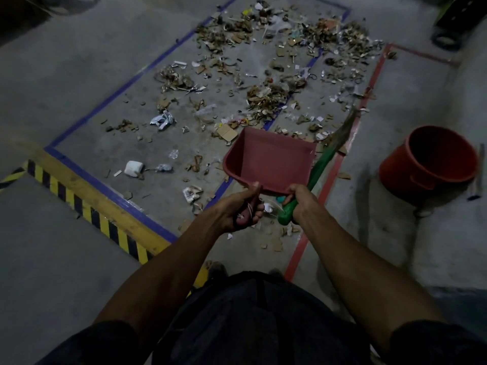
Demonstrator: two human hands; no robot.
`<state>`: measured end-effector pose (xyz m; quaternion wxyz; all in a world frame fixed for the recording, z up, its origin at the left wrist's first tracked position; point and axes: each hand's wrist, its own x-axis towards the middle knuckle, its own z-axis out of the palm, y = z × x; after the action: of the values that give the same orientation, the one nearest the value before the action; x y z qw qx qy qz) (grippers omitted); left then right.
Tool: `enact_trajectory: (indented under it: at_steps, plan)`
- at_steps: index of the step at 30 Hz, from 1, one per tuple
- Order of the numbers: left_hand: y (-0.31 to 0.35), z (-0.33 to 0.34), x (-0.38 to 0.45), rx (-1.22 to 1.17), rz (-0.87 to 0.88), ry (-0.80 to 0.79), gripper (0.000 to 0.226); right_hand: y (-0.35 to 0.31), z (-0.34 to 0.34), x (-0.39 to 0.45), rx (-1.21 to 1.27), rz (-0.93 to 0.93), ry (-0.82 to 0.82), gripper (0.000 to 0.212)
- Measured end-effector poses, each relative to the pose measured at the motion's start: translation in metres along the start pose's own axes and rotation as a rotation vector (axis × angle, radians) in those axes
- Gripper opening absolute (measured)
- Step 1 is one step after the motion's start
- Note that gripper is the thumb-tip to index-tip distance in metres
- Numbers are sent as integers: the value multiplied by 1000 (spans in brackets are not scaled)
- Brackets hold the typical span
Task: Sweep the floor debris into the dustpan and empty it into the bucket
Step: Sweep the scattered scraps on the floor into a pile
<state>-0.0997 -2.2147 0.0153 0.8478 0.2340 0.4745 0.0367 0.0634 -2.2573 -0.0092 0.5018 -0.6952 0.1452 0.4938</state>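
Note:
My left hand (243,209) grips the handle of a dark red dustpan (271,160), held above the floor with its pan looking bare inside. My right hand (303,201) grips the green handle of a broom (322,164), whose brown bristles reach toward the upper right. Paper, cardboard and plastic debris (263,75) lies scattered over the grey floor ahead, thickest at the top. An orange bucket (432,159) stands upright on the floor at the right, apart from both hands.
Blue floor tape (110,98) outlines the littered area, and red tape (329,180) runs beside it. A yellow-and-black hazard stripe (87,206) crosses at the left. My feet (218,270) show below the hands. Dark objects sit in the top corners.

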Motion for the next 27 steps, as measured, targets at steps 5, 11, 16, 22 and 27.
enact_trajectory:
  at_steps: [5, 11, 16, 22, 27]
  plan:
    - [5, -6, 6, 53, -83, -55, 39, 1, -4, 4, 31, -8, -35, 26]
    - [5, -7, 12, 245, -135, 65, 53, 6, -6, 5, -72, -42, -66, 21]
    - [0, -21, 23, 226, -58, 127, 52, 6, -12, -2, -93, -44, -144, 52]
    - [-2, -52, 21, 3, 60, 226, 49, 19, -24, -1, -229, -25, -172, 28]
    - [-6, -83, 15, -61, 90, 350, 45, 36, -31, -2, -414, 4, -192, 11]
